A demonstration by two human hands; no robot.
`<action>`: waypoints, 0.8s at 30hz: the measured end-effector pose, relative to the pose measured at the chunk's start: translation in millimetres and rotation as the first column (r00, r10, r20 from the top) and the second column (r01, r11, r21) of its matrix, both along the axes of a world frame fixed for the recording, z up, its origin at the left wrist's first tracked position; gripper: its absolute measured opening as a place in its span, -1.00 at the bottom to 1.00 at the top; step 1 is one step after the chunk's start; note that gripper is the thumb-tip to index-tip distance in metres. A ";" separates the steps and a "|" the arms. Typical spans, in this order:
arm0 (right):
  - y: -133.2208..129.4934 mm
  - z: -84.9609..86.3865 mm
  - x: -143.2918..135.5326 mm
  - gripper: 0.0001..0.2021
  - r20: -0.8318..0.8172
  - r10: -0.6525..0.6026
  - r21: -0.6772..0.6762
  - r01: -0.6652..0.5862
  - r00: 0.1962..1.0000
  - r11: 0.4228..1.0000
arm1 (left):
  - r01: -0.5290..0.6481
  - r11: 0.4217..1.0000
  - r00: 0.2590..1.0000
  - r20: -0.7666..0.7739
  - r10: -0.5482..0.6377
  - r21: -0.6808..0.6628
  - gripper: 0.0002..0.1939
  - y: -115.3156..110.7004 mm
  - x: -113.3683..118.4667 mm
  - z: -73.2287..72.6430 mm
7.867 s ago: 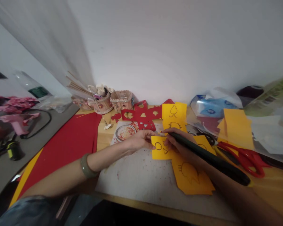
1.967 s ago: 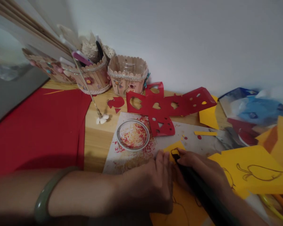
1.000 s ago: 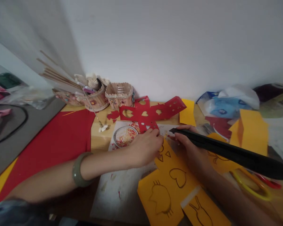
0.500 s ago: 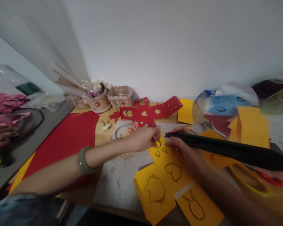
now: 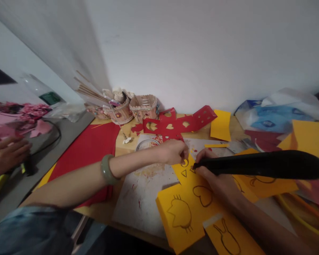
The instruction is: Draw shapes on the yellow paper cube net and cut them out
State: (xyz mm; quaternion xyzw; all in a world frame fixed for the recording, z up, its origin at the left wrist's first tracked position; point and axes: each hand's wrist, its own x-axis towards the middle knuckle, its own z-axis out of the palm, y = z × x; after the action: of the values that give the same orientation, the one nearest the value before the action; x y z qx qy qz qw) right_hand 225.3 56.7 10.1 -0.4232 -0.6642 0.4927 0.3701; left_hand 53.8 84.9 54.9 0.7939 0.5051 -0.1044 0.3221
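Note:
My left hand (image 5: pixel 177 152), its wrist in a green bangle (image 5: pixel 108 169), is closed at the top edge of a yellow sheet (image 5: pixel 187 179) with a heart and small triangles drawn on it. Whether its fingertips pinch the paper is hard to see. In my right hand (image 5: pixel 211 170) is a long black pen-like tool (image 5: pixel 263 165), its tip at one of the triangles. Beside and below lie yellow papers with a drawn cat head (image 5: pixel 181 212) and a drawn rabbit (image 5: pixel 227 237).
Behind stand decorated baskets (image 5: pixel 144 108) and a red cut-out paper (image 5: pixel 175 125). Red sheets (image 5: pixel 87 148) lie at left, where another person's hand (image 5: pixel 7 154) rests near pink paper flowers (image 5: pixel 33 113). A blue tissue pack (image 5: pixel 276 118) is at right.
The view has shifted left, so things appear further right. The tool's tip has moved down onto a triangle, and the tool lies more level. The other person's hand shows more.

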 end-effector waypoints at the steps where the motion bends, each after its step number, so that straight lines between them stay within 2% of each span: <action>1: -0.4 -0.3 0.6 -0.93 -0.007 0.014 0.003 -0.014 1.000 1.000 | 0.007 1.000 1.000 -0.007 -0.007 -0.003 -0.78 0.3 0.8 0.7; 5: -1.8 -2.1 5.9 -0.95 -0.033 0.139 0.002 -0.139 0.990 0.990 | 0.027 1.000 0.999 -0.026 -0.027 0.001 -0.77 1.5 3.0 1.2; 8: -1.9 -1.8 9.1 -0.92 -0.025 0.311 -0.017 -0.312 0.950 0.950 | 0.032 0.999 0.999 -0.010 -0.032 0.007 -0.76 2.7 3.1 0.4; 10: -1.6 -0.6 9.7 -0.91 -0.040 0.376 -0.032 -0.377 0.926 0.926 | 0.028 0.999 1.000 0.013 -0.028 0.015 -0.76 3.0 2.1 -0.4; 17: -0.3 3.2 9.5 -0.90 -0.066 0.392 -0.107 -0.397 0.918 0.911 | -0.002 1.000 0.992 0.128 0.000 0.020 -0.75 0.3 -8.2 -9.8; 24: 1.5 -2.9 13.4 -0.88 -0.070 0.403 -0.138 -0.408 0.913 0.902 | -0.013 1.000 0.979 0.205 0.017 -0.020 -0.75 3.2 -11.9 -17.9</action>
State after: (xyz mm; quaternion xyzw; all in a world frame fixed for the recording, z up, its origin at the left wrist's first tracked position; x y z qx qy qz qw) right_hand 238.6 58.2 7.2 -0.2926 -0.6913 0.6157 0.2397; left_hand 42.0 88.1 37.0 0.7936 0.4742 -0.0244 0.3805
